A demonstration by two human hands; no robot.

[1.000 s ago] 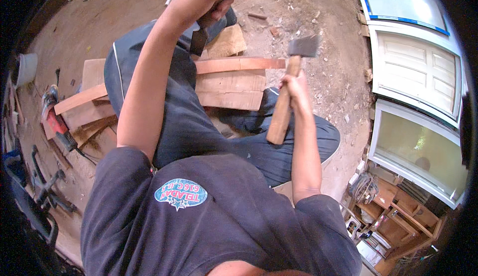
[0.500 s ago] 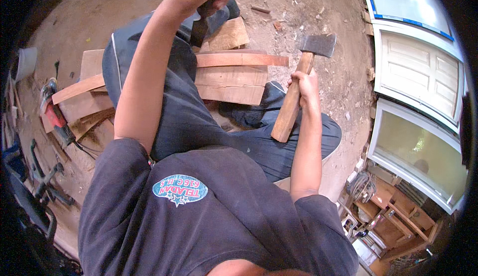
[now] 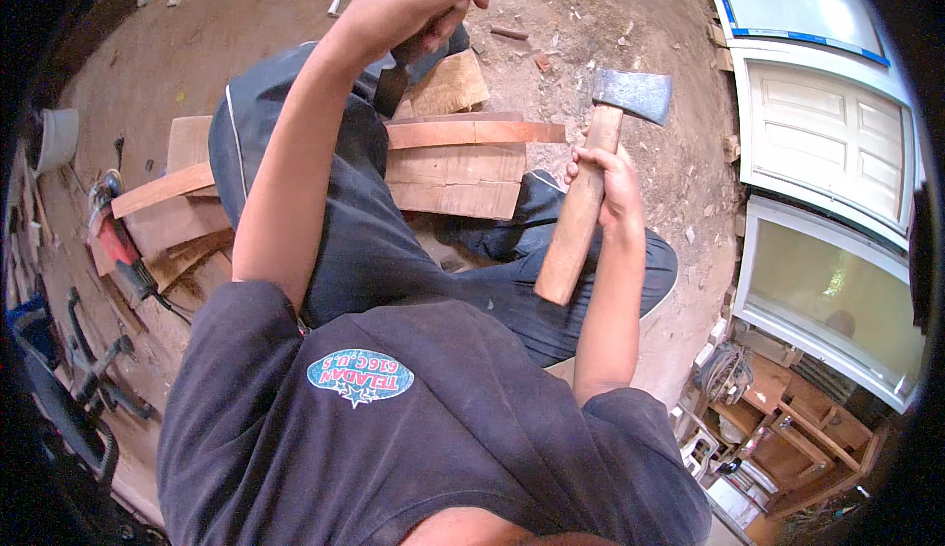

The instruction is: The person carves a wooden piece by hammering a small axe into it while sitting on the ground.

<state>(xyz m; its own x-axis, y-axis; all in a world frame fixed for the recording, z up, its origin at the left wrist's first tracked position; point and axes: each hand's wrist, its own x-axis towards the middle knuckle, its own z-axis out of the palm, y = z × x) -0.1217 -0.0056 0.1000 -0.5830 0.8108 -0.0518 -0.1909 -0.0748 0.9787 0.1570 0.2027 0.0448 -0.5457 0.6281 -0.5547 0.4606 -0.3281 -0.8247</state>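
My right hand [image 3: 618, 184] is wrapped around the wooden handle of a hatchet [image 3: 573, 226], just below its grey steel head [image 3: 635, 95]. Above my right thigh, the hatchet stands head up, the blade edge facing right. Up at the top, my left hand [image 3: 423, 0] is closed with its thumb stretched out. A dark flat piece [image 3: 391, 88] shows beneath that fist; what the fingers hold is hidden. Under my left leg passes a long curved wooden strip [image 3: 472, 133], resting over a flat board [image 3: 458, 182]. A rough wood block [image 3: 453, 83] lies beyond it.
On the left are a red angle grinder [image 3: 116, 236] with its cord, a white bucket [image 3: 57, 140] and a dark metal frame [image 3: 94, 359]. White panelled doors [image 3: 827, 132] line the right side. Wooden shelving and a coiled cable [image 3: 726, 379] sit at lower right.
The hatchet's head has turned slightly and its handle end has come nearer to me. My left hand has shifted a little right and toward me, its thumb now extended.
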